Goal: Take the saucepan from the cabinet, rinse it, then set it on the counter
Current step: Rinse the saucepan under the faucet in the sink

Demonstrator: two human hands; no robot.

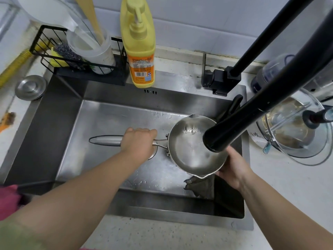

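Note:
A small steel saucepan (189, 150) with a long steel handle is held over the right part of the steel sink (100, 116). My left hand (137, 141) is wrapped around the handle near the bowl. My right hand (232, 168) cups the pan's right outer wall from below. The black faucet head (221, 136) hangs over the pan's right side, and water lies rippling inside the pan. The pan's mouth faces up toward me.
A yellow dish soap bottle (139, 46) and a black wire rack (59, 49) with scrubbers stand behind the sink. A dark cloth (201, 184) lies in the sink's near right corner. A glass-lidded pot (295, 130) sits on the white counter (288, 192) to the right.

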